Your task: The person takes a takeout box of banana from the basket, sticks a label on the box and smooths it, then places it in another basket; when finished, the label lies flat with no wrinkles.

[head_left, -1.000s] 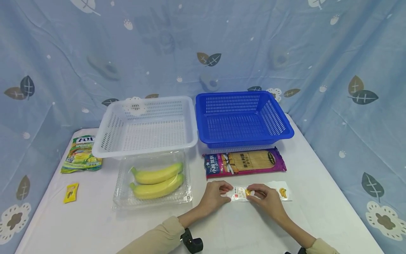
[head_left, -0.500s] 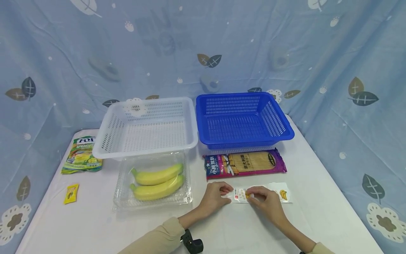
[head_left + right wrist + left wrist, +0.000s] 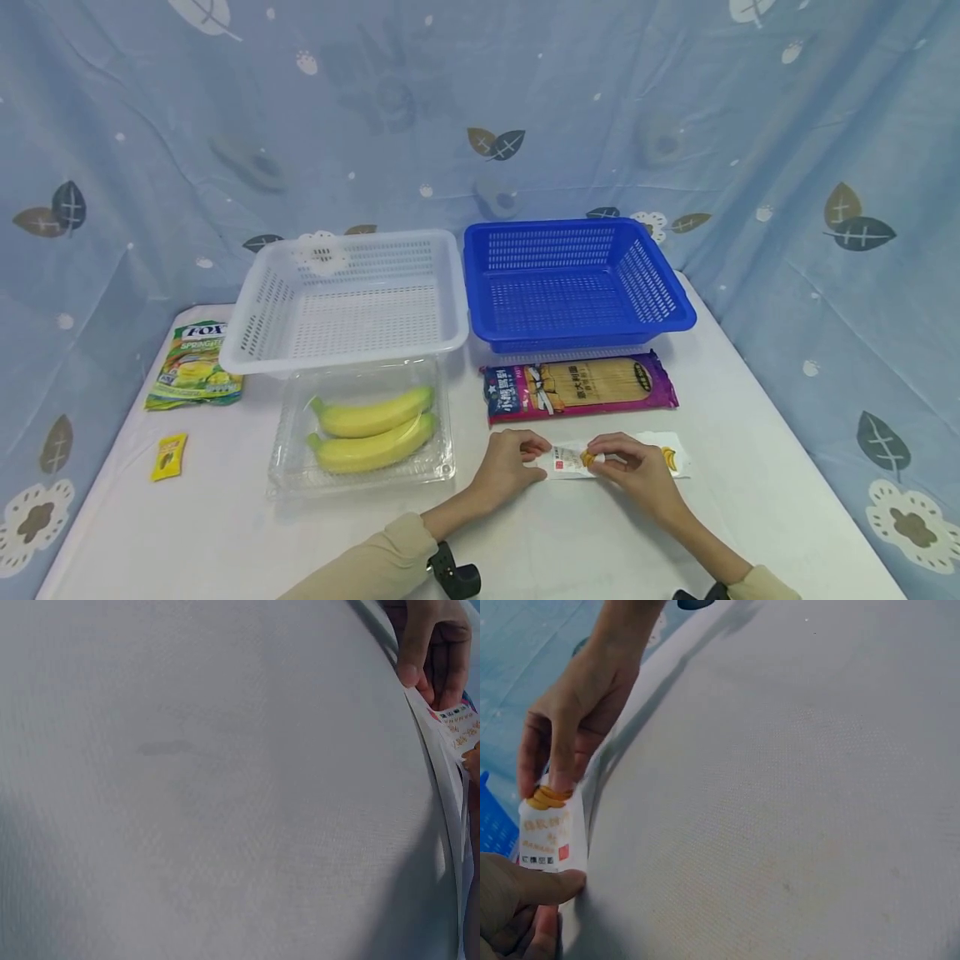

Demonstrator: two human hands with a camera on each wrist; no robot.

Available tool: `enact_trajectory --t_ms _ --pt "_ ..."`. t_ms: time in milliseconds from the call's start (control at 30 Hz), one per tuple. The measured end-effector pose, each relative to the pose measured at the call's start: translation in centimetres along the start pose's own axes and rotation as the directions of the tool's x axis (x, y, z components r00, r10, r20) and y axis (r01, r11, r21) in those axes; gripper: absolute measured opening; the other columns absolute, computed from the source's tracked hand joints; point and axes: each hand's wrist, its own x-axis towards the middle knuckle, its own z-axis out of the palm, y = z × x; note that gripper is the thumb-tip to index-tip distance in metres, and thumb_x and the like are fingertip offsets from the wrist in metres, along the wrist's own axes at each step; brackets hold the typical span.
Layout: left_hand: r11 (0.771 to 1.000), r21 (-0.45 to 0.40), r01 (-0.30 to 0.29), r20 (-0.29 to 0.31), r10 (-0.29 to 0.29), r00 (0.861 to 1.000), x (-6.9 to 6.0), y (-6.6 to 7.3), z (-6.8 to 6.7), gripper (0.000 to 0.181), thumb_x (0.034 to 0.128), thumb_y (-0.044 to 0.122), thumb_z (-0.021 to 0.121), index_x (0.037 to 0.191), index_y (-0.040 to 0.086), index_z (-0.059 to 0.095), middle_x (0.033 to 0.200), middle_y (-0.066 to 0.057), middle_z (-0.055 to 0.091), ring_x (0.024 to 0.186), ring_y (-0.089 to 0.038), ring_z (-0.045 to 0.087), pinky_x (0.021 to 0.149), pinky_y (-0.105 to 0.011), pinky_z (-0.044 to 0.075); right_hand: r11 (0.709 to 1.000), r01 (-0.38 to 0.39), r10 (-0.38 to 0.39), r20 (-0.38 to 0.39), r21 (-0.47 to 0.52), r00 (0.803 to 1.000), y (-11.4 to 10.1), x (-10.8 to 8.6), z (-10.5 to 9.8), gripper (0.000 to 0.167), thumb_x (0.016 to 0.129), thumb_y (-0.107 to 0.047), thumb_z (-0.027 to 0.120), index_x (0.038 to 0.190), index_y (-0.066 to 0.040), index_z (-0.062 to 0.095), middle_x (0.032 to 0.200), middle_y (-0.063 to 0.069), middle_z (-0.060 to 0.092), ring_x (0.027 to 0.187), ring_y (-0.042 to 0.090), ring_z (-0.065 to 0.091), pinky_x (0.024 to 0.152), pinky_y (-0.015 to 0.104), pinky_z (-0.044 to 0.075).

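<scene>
I'm at a white table (image 3: 225,542) with blue leaf-print cloth (image 3: 570,108) hung behind it and down both sides, a makeshift booth; whether it stands in a home or a studio, I can't tell.

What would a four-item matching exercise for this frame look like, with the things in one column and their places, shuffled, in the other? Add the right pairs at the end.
Things
1. White banana-print strip
2. Two bananas
3. Pasta packet
4. Small yellow packet

Places
A. Close in front of the blue basket
B. At the fingers of both the left hand and the right hand
C. In front of the FOX bag
D. Inside the clear plastic box

Right pairs: 1-B, 2-D, 3-A, 4-C
</scene>
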Motion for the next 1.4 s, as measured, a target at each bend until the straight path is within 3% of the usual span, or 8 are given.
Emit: enact_trajectory --t_ms 100,200,433,567,800,1100,1267,1400 --pt "1.0 0.018 -0.002 0.0 0.002 1.0 0.0 0.1 0.0 0.027 0.068 -0.013 0.078 0.093 -0.004 0.071 0.088 -0.01 0.07 0.083 -0.014 0.066 0.074 -0.014 0.053 0.997 -0.075 0.075 -0.012 0.013 0.997 -0.1 0.0 -0.3 0.021 0.077 0.011 0.072 0.097 0.011 0.068 0.103 0.02 0.066 0.099 0.004 0.063 0.083 0.025 0.054" --pt "1.0 0.026 -0.005 -0.002 0.005 1.0 0.0 0.1 0.1 0.027 0.0683 -0.012 0.078 0.093 -0.004 0.071 0.089 -0.01 0.071 0.083 -0.014 0.066 0.075 -0.015 0.054 0.975 -0.221 0.221 -0.061 0.009 0.973 -0.4 0.0 -0.7 0.025 0.078 0.006 0.074 0.102 0.011 0.067 0.108 0.018 0.066 0.1 0.001 0.062 0.085 0.021 0.052" --pt "0.999 -0.032 -0.015 0.01 0.015 1.0 -0.3 -0.5 0.1 0.028 0.0706 -0.013 0.076 0.097 -0.004 0.07 0.093 -0.011 0.07 0.088 -0.017 0.066 0.078 -0.016 0.053 0.827 -0.556 0.562 -0.149 0.088 0.813 -1.5 0.5 -1.6 0.038 0.083 -0.006 0.073 0.117 0.009 0.063 0.117 0.007 0.065 0.09 -0.001 0.061 0.079 0.015 0.053" --pt "0.988 -0.145 -0.042 0.035 0.047 0.998 -0.8 -0.7 -0.2 0.028 0.0759 -0.012 0.072 0.103 -0.003 0.069 0.101 -0.011 0.069 0.095 -0.021 0.066 0.083 -0.019 0.053 0.772 -0.605 0.631 -0.13 0.195 0.765 -2.3 0.8 -2.1 0.031 0.086 -0.008 0.07 0.116 0.001 0.066 0.111 -0.003 0.061 0.089 0.0 0.058 0.079 0.016 0.053" --pt "0.938 -0.338 -0.074 0.076 0.106 0.992 -3.1 1.4 -2.2 0.027 0.083 -0.002 0.071 0.11 0.003 0.068 0.112 -0.009 0.068 0.103 -0.02 0.064 0.085 -0.026 0.054 0.746 -0.608 0.649 -0.092 0.272 0.755 -3.6 1.5 -2.4 0.02 0.088 -0.008 0.069 0.107 -0.011 0.069 0.107 -0.007 0.059 0.091 0.002 0.058 0.082 0.018 0.053" --pt "0.931 -0.352 -0.092 0.115 0.141 0.983 -7.2 3.2 -8.1 0.028 0.086 0.009 0.071 0.113 0.006 0.067 0.115 -0.008 0.067 0.108 -0.019 0.061 0.09 -0.037 0.053 0.69 -0.633 0.685 -0.035 0.352 0.728 -5.0 2.1 -1.9 0.02 0.088 -0.002 0.067 0.105 -0.013 0.069 0.109 -0.001 0.056 0.091 0.009 0.061 0.087 0.023 0.053" --pt "0.938 -0.283 -0.201 0.012 0.213 0.977 -9.4 3.0 -12.3 0.026 0.0854 0.005 0.071 0.112 0.005 0.067 0.115 -0.011 0.067 0.109 -0.018 0.062 0.088 -0.038 0.053 0.659 -0.643 0.699 -0.003 0.39 0.715 -5.4 2.4 -1.7 0.018 0.089 -0.001 0.066 0.098 -0.017 0.07 0.106 -0.002 0.056 0.091 0.01 0.061 0.086 0.023 0.053" --pt "0.935 -0.206 -0.289 -0.109 0.271 0.956 -10.9 2.2 -15.7 0.029 0.0827 -0.004 0.07 0.111 0.0 0.066 0.115 -0.016 0.065 0.11 -0.016 0.061 0.089 -0.037 0.053 0.648 -0.643 0.703 0.003 0.409 0.711 -5.6 2.7 -1.4 0.019 0.089 -0.002 0.065 0.093 -0.019 0.071 0.103 -0.003 0.057 0.09 0.01 0.061 0.086 0.023 0.053"
